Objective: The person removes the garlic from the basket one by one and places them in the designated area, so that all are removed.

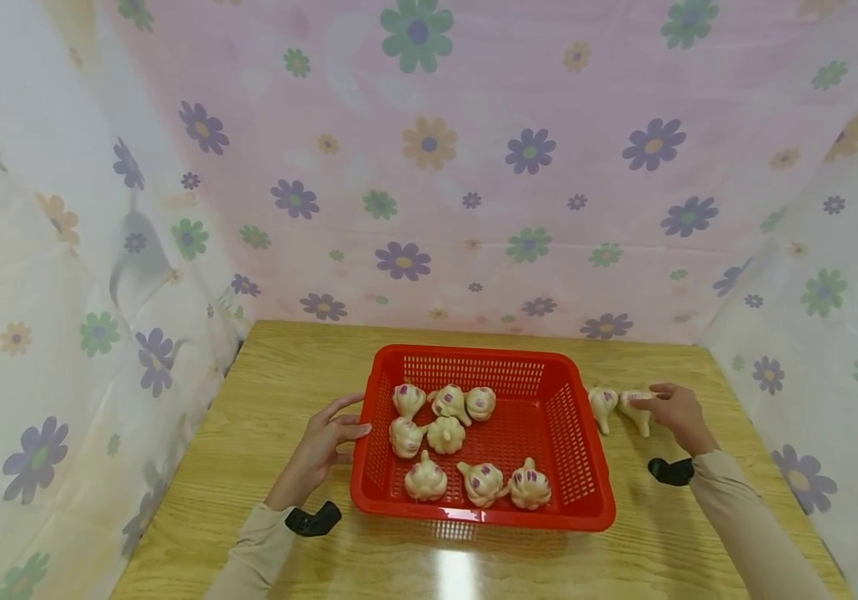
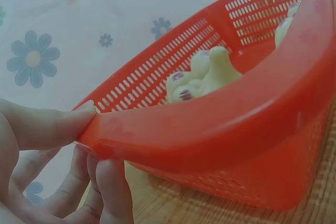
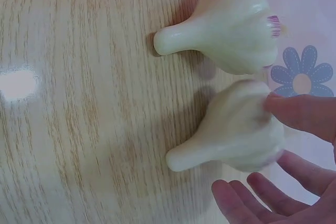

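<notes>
A red plastic basket (image 1: 484, 515) with slotted walls holds several garlic bulbs (image 1: 425, 479). At its left rim, my left hand (image 1: 321, 446) pinches the edge, thumb on top and fingers beneath, as the left wrist view shows. My right hand (image 1: 679, 417) is on the table's right side, thumb and index finger on either side of a garlic bulb (image 3: 231, 129). That bulb looks slightly blurred in the right wrist view. Beside it lies another garlic bulb (image 1: 604, 404), close to the basket's right wall and untouched.
The wooden table (image 1: 293, 358) reaches back to a flowered curtain (image 1: 474, 167), with more of the same sheeting at left and right. Each wrist wears a black camera mount, such as the left one (image 1: 313, 520). Light glares off the table's front.
</notes>
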### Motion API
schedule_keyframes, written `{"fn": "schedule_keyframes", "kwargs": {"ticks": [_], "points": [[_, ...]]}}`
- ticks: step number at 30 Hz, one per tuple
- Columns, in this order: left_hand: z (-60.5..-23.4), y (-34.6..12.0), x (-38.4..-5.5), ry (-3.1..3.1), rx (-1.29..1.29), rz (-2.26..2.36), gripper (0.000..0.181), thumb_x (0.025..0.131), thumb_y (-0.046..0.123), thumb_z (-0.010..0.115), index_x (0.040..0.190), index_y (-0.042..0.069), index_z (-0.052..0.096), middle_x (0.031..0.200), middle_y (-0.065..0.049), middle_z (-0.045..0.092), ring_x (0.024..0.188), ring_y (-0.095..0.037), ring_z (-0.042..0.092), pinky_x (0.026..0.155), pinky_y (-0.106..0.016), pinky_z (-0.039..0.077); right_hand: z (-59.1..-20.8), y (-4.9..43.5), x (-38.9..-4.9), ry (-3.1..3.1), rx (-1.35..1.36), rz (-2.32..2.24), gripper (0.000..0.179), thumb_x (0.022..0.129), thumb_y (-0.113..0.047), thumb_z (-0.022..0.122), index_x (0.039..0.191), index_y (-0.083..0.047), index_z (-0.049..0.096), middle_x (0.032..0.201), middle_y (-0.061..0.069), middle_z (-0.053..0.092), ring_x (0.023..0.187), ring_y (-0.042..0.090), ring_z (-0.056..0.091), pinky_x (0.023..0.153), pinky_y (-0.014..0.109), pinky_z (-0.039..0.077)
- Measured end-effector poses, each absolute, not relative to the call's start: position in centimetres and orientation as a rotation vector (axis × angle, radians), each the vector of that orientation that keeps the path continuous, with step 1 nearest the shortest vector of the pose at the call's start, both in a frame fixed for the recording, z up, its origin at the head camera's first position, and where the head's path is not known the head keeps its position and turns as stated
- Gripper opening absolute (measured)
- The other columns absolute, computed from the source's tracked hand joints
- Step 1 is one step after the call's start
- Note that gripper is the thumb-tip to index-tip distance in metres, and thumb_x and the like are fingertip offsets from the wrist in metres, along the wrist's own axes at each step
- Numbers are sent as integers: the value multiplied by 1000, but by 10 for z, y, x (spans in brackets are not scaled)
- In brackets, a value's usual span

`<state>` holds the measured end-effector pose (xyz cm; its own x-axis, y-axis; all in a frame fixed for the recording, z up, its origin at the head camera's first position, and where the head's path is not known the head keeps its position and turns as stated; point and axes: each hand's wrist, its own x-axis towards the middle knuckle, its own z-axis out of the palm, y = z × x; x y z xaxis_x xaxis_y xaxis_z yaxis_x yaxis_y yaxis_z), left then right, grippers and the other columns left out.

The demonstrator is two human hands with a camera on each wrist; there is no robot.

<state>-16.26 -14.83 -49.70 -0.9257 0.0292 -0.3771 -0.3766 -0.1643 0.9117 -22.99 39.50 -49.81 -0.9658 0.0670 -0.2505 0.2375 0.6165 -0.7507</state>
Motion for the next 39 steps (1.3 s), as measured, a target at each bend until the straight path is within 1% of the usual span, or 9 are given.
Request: {"fn": "schedule_keyframes", "kwargs": {"ticks": [3,10,14,17,23,29,31,39], "points": [[-498,-148,-162,1828,-400,2178,57,80,6,72,132,18,54,106,-16,61,81,-23,62,58,-40,55,-494,395,-230,2618,254,-1275,76,92,-33,61,137,18,28,135,43,28,118,54,38,91,56,42],[-497,-148,-161,1817,-383,2188,57,80,5,71,133,17,54,105,-17,60,82,-24,62,59,-41,55,-484,395,-228,2632,196,-1255,71,92,-32,60,135,18,32,133,42,32,116,54,40,90,56,43],[-497,-149,-162,1810,-368,2194,57,81,5,71,133,17,53,103,-15,61,83,-24,63,61,-42,55,-476,394,-226,2647,156,-1248,68,93,-29,60,134,18,33,134,42,31,115,55,39,89,58,42],[-497,-149,-163,1808,-363,2196,57,80,6,71,133,17,53,102,-14,61,82,-24,63,61,-42,55,-469,392,-225,2659,136,-1232,68,93,-30,61,135,16,34,135,42,30,115,55,39,90,58,42],[-498,-150,-162,1820,-382,2181,57,80,5,71,133,18,54,103,-15,62,77,-23,62,57,-40,55,-454,382,-225,2691,78,-1201,66,93,-31,60,135,14,36,133,41,33,111,52,44,89,57,43],[-499,-151,-161,1828,-395,2179,55,80,4,71,132,18,55,98,-12,63,73,-20,60,55,-38,54,-437,364,-224,2700,21,-1205,67,92,-37,61,134,10,39,131,37,37,109,49,49,86,53,47],[-499,-151,-161,1828,-396,2182,55,80,4,71,131,18,55,97,-11,63,72,-20,60,53,-37,53,-431,357,-223,2697,-5,-1216,66,91,-37,62,134,9,41,131,35,39,108,48,50,85,51,48],[-498,-149,-162,1831,-365,2187,55,80,6,71,132,17,55,104,-17,61,74,-21,61,54,-37,53,-417,334,-220,2639,-107,-1304,59,92,-30,62,134,6,42,130,31,44,109,43,53,76,34,53]]}}
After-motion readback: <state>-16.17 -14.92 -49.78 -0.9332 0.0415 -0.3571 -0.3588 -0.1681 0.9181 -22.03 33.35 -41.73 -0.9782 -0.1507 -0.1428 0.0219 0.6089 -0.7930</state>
